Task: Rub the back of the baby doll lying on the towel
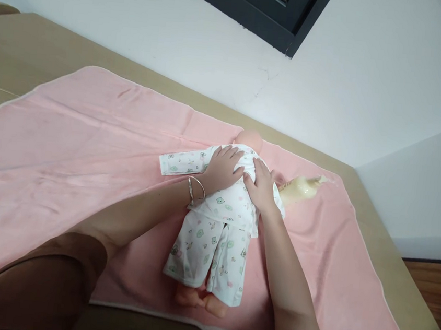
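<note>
Two hands on the doll (pixel 227 207), both at chest height.

Position: the doll lay on a pink towel (pixel 69 144) spread over a tan table (pixel 20 44), right of the towel's middle. Its long axis ran almost straight away from the person, with the head (pixel 250 139) at the far end toward the wall and the feet (pixel 202 300) at the near end, close to the towel's near hem. The axis leaned a little, the head further right than the feet. The face was not visible.

Clothing: printed white shirt (pixel 240 162) and matching trousers (pixel 211 250).

- One sleeve (pixel 181 163) lay flat on the towel, pointing left, and no doll hand showed at its cuff.
- On the opposite side a bare arm (pixel 300 189) stuck out to the right across the towel, uncovered by cloth.

Left hand (pixel 224 168): palm down on the shirt, fingers spread and apart, resting flat on the upper torso and clamped on nothing. It sat just beside the root of the flat sleeve. A bracelet (pixel 196 190) was on that wrist.

Right hand (pixel 260 187): on the shirt's right edge, fingers close together and bent over the cloth. Whether cloth was pinched beneath them could not be made out. The thumbs of the two hands nearly met over the chest.

Key relation: the bare arm lay directly right of the right hand, near it, on the same cross-line as the shoulders. The right hand was clearly the nearer of the two, and the left hand was separated from that arm by the width of the torso.
</note>
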{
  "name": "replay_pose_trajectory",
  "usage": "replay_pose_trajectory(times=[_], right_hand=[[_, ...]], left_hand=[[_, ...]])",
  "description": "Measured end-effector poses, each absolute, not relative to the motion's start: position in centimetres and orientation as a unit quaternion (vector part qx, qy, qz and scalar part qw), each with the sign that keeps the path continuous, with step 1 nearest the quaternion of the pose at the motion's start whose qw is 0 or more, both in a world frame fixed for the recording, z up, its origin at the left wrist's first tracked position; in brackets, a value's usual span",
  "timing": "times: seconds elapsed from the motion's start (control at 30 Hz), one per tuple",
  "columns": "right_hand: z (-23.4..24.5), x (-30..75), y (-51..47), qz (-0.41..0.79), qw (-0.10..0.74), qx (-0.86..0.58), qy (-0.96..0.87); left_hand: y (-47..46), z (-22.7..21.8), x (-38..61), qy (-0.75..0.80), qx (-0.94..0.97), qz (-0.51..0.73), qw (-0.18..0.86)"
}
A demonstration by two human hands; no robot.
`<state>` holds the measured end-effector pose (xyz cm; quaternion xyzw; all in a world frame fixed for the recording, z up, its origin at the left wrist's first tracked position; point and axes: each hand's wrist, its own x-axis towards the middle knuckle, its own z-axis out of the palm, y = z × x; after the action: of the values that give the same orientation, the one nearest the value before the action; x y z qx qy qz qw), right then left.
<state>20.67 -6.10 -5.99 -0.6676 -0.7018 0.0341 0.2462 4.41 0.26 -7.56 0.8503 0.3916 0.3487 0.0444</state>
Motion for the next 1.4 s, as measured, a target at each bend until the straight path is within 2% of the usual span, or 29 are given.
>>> replay_pose_trajectory(times=[0.17,0.33,0.47,0.57,0.77,0.9,1.03,1.13,1.23,1.4], right_hand=[[-5.3,19.7,-6.8,-0.005,0.194,-0.669,-0.718],[-5.2,18.4,-7.2,-0.054,0.204,-0.688,-0.695],[-5.8,19.6,-6.4,0.027,0.213,-0.692,-0.69],[-5.7,20.4,-6.1,0.066,0.207,-0.68,-0.701],[-4.7,18.2,-7.5,-0.074,0.18,-0.69,-0.697],[-5.3,17.5,-7.6,-0.084,0.212,-0.708,-0.668],[-6.2,19.5,-6.5,0.004,0.226,-0.69,-0.688],[-6.3,20.9,-6.0,0.05,0.222,-0.663,-0.713],[-6.1,20.9,-6.1,0.028,0.244,-0.647,-0.722],[-6.3,19.6,-6.8,-0.071,0.316,-0.651,-0.687]], left_hand=[[-1.1,-7.0,4.5,0.352,0.878,0.319,-0.049],[-1.2,-7.2,4.6,0.395,0.857,0.33,-0.016],[-0.3,-7.4,4.5,0.437,0.842,0.316,0.013],[0.0,-7.5,4.4,0.405,0.852,0.332,-0.004],[-0.7,-7.5,4.3,0.351,0.863,0.362,-0.039],[-0.5,-7.6,4.4,0.39,0.849,0.357,0.0],[0.0,-7.6,4.4,0.404,0.851,0.332,0.032],[0.4,-7.5,4.3,0.358,0.862,0.357,0.035],[0.5,-7.4,4.2,0.316,0.866,0.385,0.044],[0.1,-7.6,4.1,0.332,0.853,0.402,0.026]])
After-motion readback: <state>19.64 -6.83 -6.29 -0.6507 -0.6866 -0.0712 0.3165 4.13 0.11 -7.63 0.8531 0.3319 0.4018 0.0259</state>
